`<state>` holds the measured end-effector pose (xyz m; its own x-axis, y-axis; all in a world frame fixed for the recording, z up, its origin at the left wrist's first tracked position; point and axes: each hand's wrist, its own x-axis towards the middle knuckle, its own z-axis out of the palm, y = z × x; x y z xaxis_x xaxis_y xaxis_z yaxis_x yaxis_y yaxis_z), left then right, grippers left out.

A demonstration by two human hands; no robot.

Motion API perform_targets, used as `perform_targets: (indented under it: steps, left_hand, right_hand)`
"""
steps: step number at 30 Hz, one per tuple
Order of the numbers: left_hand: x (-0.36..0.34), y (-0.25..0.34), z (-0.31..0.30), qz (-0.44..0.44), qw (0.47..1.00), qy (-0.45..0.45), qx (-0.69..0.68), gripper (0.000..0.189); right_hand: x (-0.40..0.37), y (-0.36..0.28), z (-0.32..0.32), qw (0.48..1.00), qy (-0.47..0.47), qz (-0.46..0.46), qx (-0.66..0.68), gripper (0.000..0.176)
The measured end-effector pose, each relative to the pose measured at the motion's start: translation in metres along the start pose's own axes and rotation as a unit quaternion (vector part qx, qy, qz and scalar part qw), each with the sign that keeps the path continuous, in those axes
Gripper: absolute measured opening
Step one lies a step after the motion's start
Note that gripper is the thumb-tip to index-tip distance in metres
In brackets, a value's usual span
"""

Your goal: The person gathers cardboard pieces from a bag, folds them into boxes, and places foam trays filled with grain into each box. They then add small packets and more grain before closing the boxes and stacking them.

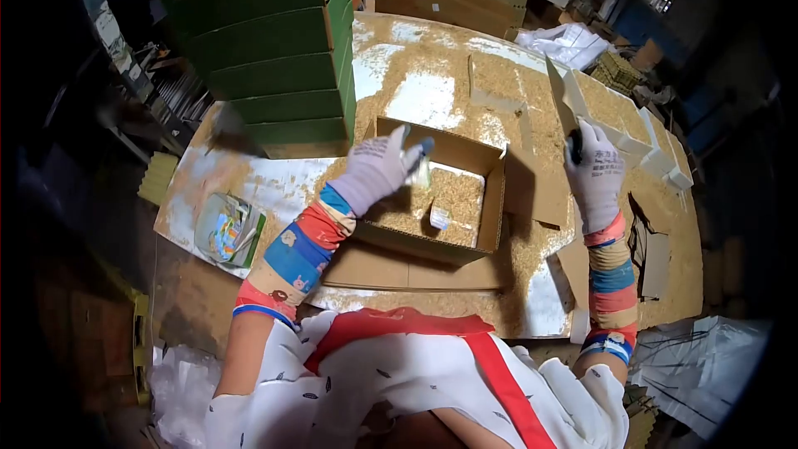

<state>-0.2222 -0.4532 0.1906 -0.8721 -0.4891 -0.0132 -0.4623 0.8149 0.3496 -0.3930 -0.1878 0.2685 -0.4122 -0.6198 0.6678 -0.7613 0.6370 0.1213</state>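
Observation:
My left hand [378,170], in a pale glove with dark fingertips, hovers over the left side of an open cardboard box [416,245]. Its fingers are spread apart, and a blurred pale yellowish thing [423,175] shows just beneath them. Wood shavings [455,193] cover much of the box's floor, where a small whitish piece [439,217] stands. Off to the right, my right hand [595,162], gloved alike, has its fingers curled round the lower end of an upright cardboard piece [561,96]. Part of that grip is hidden behind the hand.
Green boxes [278,75] are stacked high at the back left. A clear container [226,229] with colourful packets sits at the table's left edge. Shavings lie scattered over the table [424,100]. White-walled trays [657,137] of shavings line the right side; cardboard flats [407,274] lie in front.

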Motion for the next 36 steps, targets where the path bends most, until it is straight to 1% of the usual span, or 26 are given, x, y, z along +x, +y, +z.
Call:
perform_targets:
  steps: [2, 3, 4, 6, 8, 9, 10, 11, 12, 14, 15, 18, 20, 21, 23, 24, 25, 26, 27, 28, 29, 31, 32, 33, 34, 36]
  left_hand:
    - [-0.012, -0.016, -0.023, -0.013, 0.992, 0.074, -0.099, 0.059]
    - [-0.019, -0.035, -0.024, -0.008, 0.975, 0.181, -0.130, 0.049]
    - [-0.026, -0.064, -0.019, 0.024, 0.936, 0.288, -0.202, 0.045]
    - [-0.052, -0.122, -0.025, -0.017, 0.857, 0.329, -0.395, 0.038]
    - [-0.080, -0.209, -0.004, -0.106, 0.845, 0.428, -0.302, 0.035]
    - [-0.097, -0.266, 0.016, -0.237, 0.837, 0.425, -0.251, 0.037]
    - [-0.125, -0.301, 0.028, -0.222, 0.849, 0.412, -0.246, 0.040]
    - [-0.148, -0.288, 0.021, -0.297, 0.836, 0.406, -0.218, 0.045]
    - [-0.161, -0.320, 0.037, -0.396, 0.859, 0.322, -0.041, 0.051]
    - [-0.174, -0.416, 0.108, -0.367, 0.895, 0.205, 0.150, 0.070]
    - [-0.170, -0.316, 0.037, -0.420, 0.873, 0.209, 0.134, 0.075]
    - [-0.152, -0.251, 0.009, -0.240, 0.888, 0.384, 0.082, 0.062]
    - [-0.119, -0.230, 0.041, -0.096, 0.880, 0.369, -0.282, 0.052]
    - [-0.099, -0.217, 0.055, -0.118, 0.833, 0.241, -0.484, 0.049]
    - [-0.057, -0.194, 0.092, -0.117, 0.696, 0.025, -0.708, 0.046]
    - [-0.039, -0.183, 0.122, -0.104, 0.650, -0.051, -0.751, 0.046]
    - [-0.027, -0.174, 0.148, -0.092, 0.599, -0.128, -0.785, 0.046]
    - [-0.017, -0.159, 0.154, -0.054, 0.655, -0.146, -0.739, 0.050]
    - [-0.007, -0.145, 0.160, -0.014, 0.707, -0.159, -0.689, 0.055]
    - [0.002, -0.130, 0.156, 0.052, 0.835, -0.102, -0.538, 0.064]
    - [0.005, -0.124, 0.158, 0.015, 0.833, -0.097, -0.545, 0.077]
    - [0.015, -0.116, 0.138, 0.024, 0.855, -0.146, -0.497, 0.073]
    - [0.013, -0.117, 0.135, 0.024, 0.863, -0.170, -0.475, 0.071]
    - [0.019, -0.128, 0.154, 0.011, 0.859, -0.162, -0.486, 0.068]
    - [0.009, -0.111, 0.135, 0.044, 0.790, -0.159, -0.591, 0.075]
    - [-0.022, -0.071, 0.076, 0.006, 0.748, -0.139, -0.649, 0.082]
  right_hand:
    - [0.010, -0.045, -0.022, 0.998, -0.016, -0.059, 0.006, 0.025]
    - [0.009, -0.066, -0.023, 0.992, -0.058, -0.114, 0.023, 0.025]
    - [0.006, -0.087, -0.023, 0.980, -0.098, -0.168, 0.040, 0.025]
    - [-0.014, -0.122, 0.015, 0.936, -0.164, -0.273, 0.148, 0.020]
    - [-0.032, -0.150, 0.052, 0.888, -0.243, -0.324, 0.217, 0.017]
    - [-0.035, -0.160, 0.068, 0.864, -0.292, -0.310, 0.267, 0.018]
    - [-0.034, -0.167, 0.085, 0.839, -0.336, -0.293, 0.313, 0.019]
    - [-0.044, -0.171, 0.115, 0.811, -0.344, -0.312, 0.355, 0.019]
    - [-0.052, -0.175, 0.133, 0.785, -0.347, -0.331, 0.392, 0.019]
    - [-0.052, -0.182, 0.119, 0.759, -0.434, -0.294, 0.386, 0.028]
    - [-0.051, -0.178, 0.116, 0.753, -0.430, -0.281, 0.412, 0.033]
    - [-0.028, -0.143, 0.094, 0.771, -0.348, -0.160, 0.508, 0.047]
    - [-0.015, -0.107, 0.064, 0.900, -0.115, -0.040, 0.419, 0.046]
    - [-0.026, -0.083, 0.074, 0.915, -0.041, 0.079, 0.394, 0.045]
    - [-0.065, -0.021, 0.125, 0.751, -0.027, 0.318, 0.578, 0.047]
    - [-0.097, 0.014, 0.147, 0.603, -0.175, 0.451, 0.635, 0.045]
    - [-0.110, 0.019, 0.125, 0.364, -0.314, 0.519, 0.707, 0.047]
    - [-0.122, 0.011, 0.121, 0.298, -0.364, 0.520, 0.713, 0.050]
    - [-0.145, -0.001, 0.133, 0.379, -0.354, 0.479, 0.708, 0.048]
    - [-0.166, -0.016, 0.145, 0.457, -0.340, 0.436, 0.696, 0.046]
    - [-0.172, -0.031, 0.145, 0.418, -0.389, 0.458, 0.681, 0.051]
    - [-0.146, -0.081, 0.111, 0.669, -0.328, 0.340, 0.574, 0.072]
    - [-0.156, -0.082, 0.146, 0.707, -0.334, 0.358, 0.510, 0.072]
    - [-0.162, -0.075, 0.156, 0.686, -0.363, 0.337, 0.533, 0.069]
    - [-0.157, -0.062, 0.164, 0.670, -0.385, 0.309, 0.555, 0.067]
    - [-0.168, -0.048, 0.172, 0.625, -0.381, 0.310, 0.607, 0.059]
